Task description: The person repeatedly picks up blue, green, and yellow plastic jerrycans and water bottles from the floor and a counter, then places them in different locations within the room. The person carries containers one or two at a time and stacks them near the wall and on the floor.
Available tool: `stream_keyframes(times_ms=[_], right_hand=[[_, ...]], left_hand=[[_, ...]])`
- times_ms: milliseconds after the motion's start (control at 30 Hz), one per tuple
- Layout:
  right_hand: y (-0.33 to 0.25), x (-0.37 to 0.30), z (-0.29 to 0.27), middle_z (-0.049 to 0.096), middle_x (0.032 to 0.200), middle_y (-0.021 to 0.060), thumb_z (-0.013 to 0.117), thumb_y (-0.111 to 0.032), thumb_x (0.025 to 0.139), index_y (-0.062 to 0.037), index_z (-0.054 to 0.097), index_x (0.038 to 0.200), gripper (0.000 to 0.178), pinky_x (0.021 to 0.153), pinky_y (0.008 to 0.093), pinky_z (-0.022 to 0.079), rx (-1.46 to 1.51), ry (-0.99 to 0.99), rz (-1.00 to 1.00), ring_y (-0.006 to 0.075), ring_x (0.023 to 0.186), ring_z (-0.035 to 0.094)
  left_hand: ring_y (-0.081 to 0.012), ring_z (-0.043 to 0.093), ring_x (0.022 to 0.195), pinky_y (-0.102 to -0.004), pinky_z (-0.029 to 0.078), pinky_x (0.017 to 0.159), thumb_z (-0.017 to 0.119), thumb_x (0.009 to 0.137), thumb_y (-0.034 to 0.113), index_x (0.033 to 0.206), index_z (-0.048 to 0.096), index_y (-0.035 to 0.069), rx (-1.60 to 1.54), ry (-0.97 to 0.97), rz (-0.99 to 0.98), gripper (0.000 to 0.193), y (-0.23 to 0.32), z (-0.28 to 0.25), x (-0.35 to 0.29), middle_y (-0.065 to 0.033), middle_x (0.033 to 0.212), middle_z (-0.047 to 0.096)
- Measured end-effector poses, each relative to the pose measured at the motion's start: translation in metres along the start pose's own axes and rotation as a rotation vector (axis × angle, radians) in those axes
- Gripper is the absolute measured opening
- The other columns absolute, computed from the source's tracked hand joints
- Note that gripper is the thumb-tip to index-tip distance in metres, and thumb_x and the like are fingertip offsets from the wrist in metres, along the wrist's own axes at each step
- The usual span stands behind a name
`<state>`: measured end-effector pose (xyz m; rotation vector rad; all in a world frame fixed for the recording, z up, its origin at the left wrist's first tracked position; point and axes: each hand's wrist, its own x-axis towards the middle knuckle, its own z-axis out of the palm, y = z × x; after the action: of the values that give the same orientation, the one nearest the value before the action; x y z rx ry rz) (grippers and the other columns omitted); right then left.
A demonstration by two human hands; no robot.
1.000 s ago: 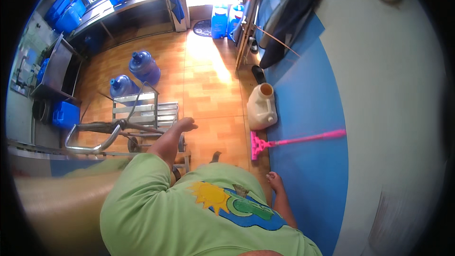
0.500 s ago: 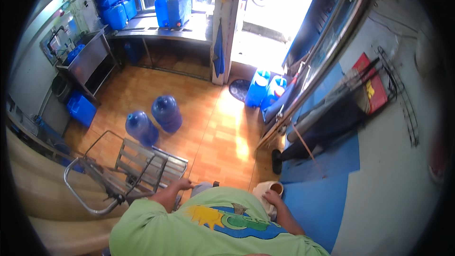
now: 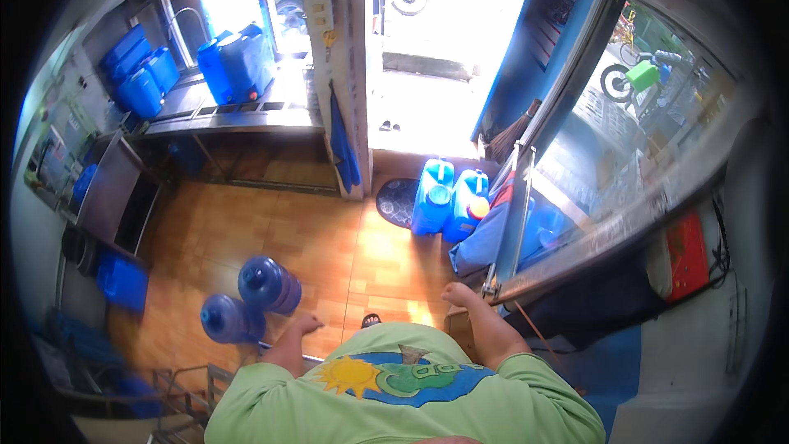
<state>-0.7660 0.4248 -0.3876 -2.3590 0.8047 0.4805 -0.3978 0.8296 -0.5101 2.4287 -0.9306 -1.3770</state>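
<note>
My left hand (image 3: 308,324) hangs low before me, empty, with its fingers loosely apart. It is nearest to two round blue water bottles on the tiled floor: an upright-looking large bottle (image 3: 269,284) and a second bottle (image 3: 233,318) touching or overlapping it at the left. My right hand (image 3: 462,295) is held out at the right, fingers loosely bent and holding nothing visible. It is close to the lower end of the glass door's frame (image 3: 534,279); whether it touches is unclear. Beyond it stand two blue jerrycans, one with a pale cap (image 3: 433,201) and one with an orange cap (image 3: 468,205).
A bright open doorway (image 3: 452,115) lies ahead, with a dark oval mat (image 3: 397,201) inside it. A metal counter (image 3: 288,107) carries blue containers (image 3: 238,66) at the far left. A steel sink (image 3: 107,181) and a blue box (image 3: 122,281) line the left wall. A metal-framed cart (image 3: 185,399) stands at lower left.
I have moved forward, toward the doorway; the jerrycans and bottles appear closer. My right hand has left the beige container and swung forward. The cart has slipped toward the lower left edge.
</note>
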Motion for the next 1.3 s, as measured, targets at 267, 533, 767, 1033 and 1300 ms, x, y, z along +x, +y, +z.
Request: stream_keyframes(times_ms=[267, 533, 767, 1033, 1300], right_hand=[[0.108, 0.118, -0.052, 0.066, 0.075, 0.0101, 0.067, -0.036, 0.083, -0.0055, 0.071, 0.087, 0.031, 0.063, 0.0376, 0.051, 0.335, -0.007, 0.421, 0.0211, 0.07, 0.063], [0.215, 0.28, -0.154, 0.064, 0.103, 0.0085, 0.059, -0.042, 0.091, -0.0119, 0.057, 0.121, 0.042, 0.063, 0.0436, 0.052, 0.894, -0.124, 0.842, 0.0232, 0.078, 0.065], [0.33, 0.405, -0.201, 0.06, 0.092, 0.0057, 0.059, -0.038, 0.091, -0.0157, 0.055, 0.12, 0.036, 0.064, 0.0442, 0.051, 1.191, 0.015, 0.847, 0.0225, 0.074, 0.062], [0.412, 0.502, -0.176, 0.06, 0.085, 0.0097, 0.064, -0.02, 0.087, -0.0187, 0.026, 0.142, 0.068, 0.038, 0.0317, 0.046, 1.23, 0.42, 0.977, 0.0176, 0.051, 0.059], [0.424, 0.554, -0.182, 0.058, 0.113, 0.0251, 0.058, -0.03, 0.093, -0.0235, 0.005, 0.15, 0.078, 0.065, 0.0458, 0.054, 1.717, 0.351, 1.105, 0.0352, 0.084, 0.066]], left_hand=[[-0.0289, 0.065, 0.101, -0.0355, 0.052, 0.087, 0.073, 0.079, 0.04, 0.123, 0.059, -0.001, -0.016, 0.229, 0.211, 0.062, 0.232, -0.195, 0.163, -0.0187, 0.11, 0.067], [-0.033, 0.059, 0.114, -0.0398, 0.047, 0.096, 0.068, 0.083, 0.047, 0.131, 0.055, 0.007, 0.286, -0.229, 0.298, 0.064, 0.407, -0.161, 0.29, -0.0183, 0.124, 0.061], [-0.0345, 0.059, 0.111, -0.0423, 0.048, 0.093, 0.065, 0.084, 0.042, 0.126, 0.058, 0.01, 0.491, -0.316, 0.392, 0.052, 0.502, -0.165, 0.402, -0.0165, 0.118, 0.063], [-0.0346, 0.047, 0.124, -0.0469, 0.037, 0.103, 0.062, 0.079, 0.02, 0.127, 0.056, 0.014, 0.768, -0.192, 0.867, 0.049, 0.642, -0.163, 0.605, -0.0172, 0.133, 0.049], [-0.0317, 0.039, 0.135, -0.0509, 0.024, 0.113, 0.049, 0.091, 0.025, 0.125, 0.06, 0.018, 1.187, -0.222, 1.187, 0.036, 0.673, -0.125, 0.724, -0.0117, 0.141, 0.047]])
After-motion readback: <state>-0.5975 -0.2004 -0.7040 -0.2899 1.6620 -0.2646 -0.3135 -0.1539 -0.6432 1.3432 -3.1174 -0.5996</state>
